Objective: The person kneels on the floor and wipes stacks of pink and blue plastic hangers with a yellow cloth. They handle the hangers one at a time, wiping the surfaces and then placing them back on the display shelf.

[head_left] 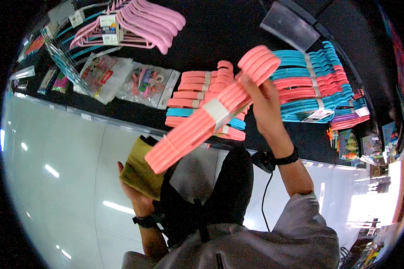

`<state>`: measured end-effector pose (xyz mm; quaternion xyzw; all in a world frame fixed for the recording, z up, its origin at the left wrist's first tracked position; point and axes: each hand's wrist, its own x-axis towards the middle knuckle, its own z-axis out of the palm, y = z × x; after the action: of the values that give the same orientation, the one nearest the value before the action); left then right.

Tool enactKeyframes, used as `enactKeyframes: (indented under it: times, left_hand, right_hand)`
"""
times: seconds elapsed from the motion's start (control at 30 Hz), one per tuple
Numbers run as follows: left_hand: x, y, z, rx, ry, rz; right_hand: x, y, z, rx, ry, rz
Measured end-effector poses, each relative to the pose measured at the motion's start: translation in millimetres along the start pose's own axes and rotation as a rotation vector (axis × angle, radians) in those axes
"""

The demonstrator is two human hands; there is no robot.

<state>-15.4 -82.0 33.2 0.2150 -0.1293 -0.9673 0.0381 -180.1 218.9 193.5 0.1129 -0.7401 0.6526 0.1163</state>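
My right hand (pixel 267 105) grips a banded bundle of coral-pink clothes hangers (pixel 195 127) near its hook end. The bundle is lifted and tilted, its far end reaching down to the left above my lap. A folded olive-green cloth (pixel 141 168) lies in my left hand (pixel 132 193), whose fingers are mostly hidden beneath it. Behind the lifted bundle, a stack of pink and blue hangers (pixel 184 96) rests on the black shelf (pixel 202 27). Right of my right hand lies a larger stack of blue and coral hangers (pixel 296 89) with paper bands.
Pink-lilac hangers (pixel 152 22) stand at the far left. Plastic bags of small items (pixel 148 85) lie along the shelf's front edge. A clear plastic panel (pixel 289 27) is at the back. Small packets (pixel 350 143) hang at right. A black cable (pixel 265 197) drops beside my leg.
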Motion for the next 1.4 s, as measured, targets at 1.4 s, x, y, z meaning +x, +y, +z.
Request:
enactKeyframes:
  times: [1.4]
  left_hand:
    - [1.5, -73.5, 50.6, 1.741, -0.4, 0.6]
  right_hand:
    - [-90.2, 90.3, 72.9, -0.508, 0.043, -0.358]
